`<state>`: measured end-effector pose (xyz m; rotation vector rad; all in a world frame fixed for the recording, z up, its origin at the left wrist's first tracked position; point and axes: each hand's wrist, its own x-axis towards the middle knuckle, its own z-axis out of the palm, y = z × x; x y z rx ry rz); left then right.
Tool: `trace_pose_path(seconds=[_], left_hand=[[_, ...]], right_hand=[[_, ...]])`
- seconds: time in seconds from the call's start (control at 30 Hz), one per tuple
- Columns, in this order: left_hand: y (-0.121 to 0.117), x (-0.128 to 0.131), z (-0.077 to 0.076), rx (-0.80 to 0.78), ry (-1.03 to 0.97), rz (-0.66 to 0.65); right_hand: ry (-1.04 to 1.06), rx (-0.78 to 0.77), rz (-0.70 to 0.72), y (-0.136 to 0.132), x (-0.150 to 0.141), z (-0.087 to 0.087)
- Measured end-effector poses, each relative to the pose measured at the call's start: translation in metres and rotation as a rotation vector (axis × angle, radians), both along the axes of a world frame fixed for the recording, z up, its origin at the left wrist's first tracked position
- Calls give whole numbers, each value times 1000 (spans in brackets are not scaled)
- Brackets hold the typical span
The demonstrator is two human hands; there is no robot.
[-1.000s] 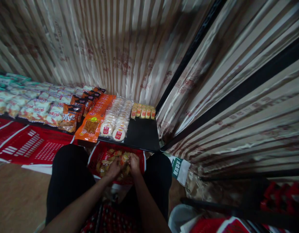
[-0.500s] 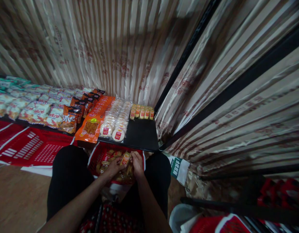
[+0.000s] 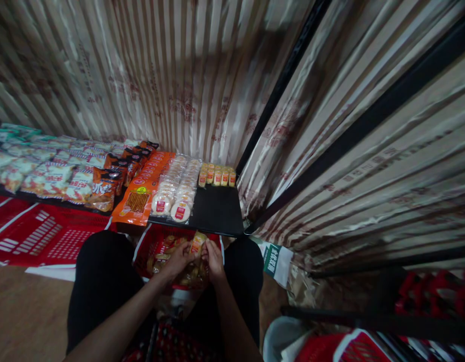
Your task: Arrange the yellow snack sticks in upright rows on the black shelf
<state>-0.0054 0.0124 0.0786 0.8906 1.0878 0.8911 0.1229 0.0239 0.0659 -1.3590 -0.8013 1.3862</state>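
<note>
A small yellow snack packet (image 3: 197, 242) with a red and white label is held between both my hands over a red basket (image 3: 141, 245). My left hand (image 3: 178, 260) pinches its left side, and my right hand (image 3: 214, 257) grips its right edge. Below them, more wrapped snack packets (image 3: 190, 277) lie loose in the basket, partly hidden by my hands. Similar yellow packets (image 3: 217, 176) stand in short rows at the back right of the black shelf (image 3: 218, 211).
Left along the shelf are round white crackers in clear wrappers (image 3: 180, 211), orange stick-snack bags (image 3: 136, 200), and many white snack bags (image 3: 59, 176). Red baskets (image 3: 36, 236) stand below left. A black pole (image 3: 285, 196) slants at right before the striped curtain (image 3: 187, 75). A pale bucket (image 3: 283, 334) sits lower right.
The packet in my hands has been tipped more upright and raised slightly toward the shelf edge. The camera view has shifted a little; the shelf goods look unchanged.
</note>
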Motion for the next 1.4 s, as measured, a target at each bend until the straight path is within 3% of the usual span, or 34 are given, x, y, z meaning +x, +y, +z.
trace_pose_path(seconds=[0.23,0.4,0.67,0.87,1.1,1.4], left_hand=[[10,10,20,90,217,78],[16,15,24,171,301,93],[27,20,27,252,456,124],[34,28,38,251,389,148],[45,34,47,278,427,151],[72,47,44,367,728,176]], right_hand=[[-45,157,90,-3,0,9],[-71,207,114,-2,-1,13],[-172,255,53,9,5,24],[-252,245,-43,24,12,32],[-242,224,-57,45,16,41],[-317,300,-75,68,28,37]])
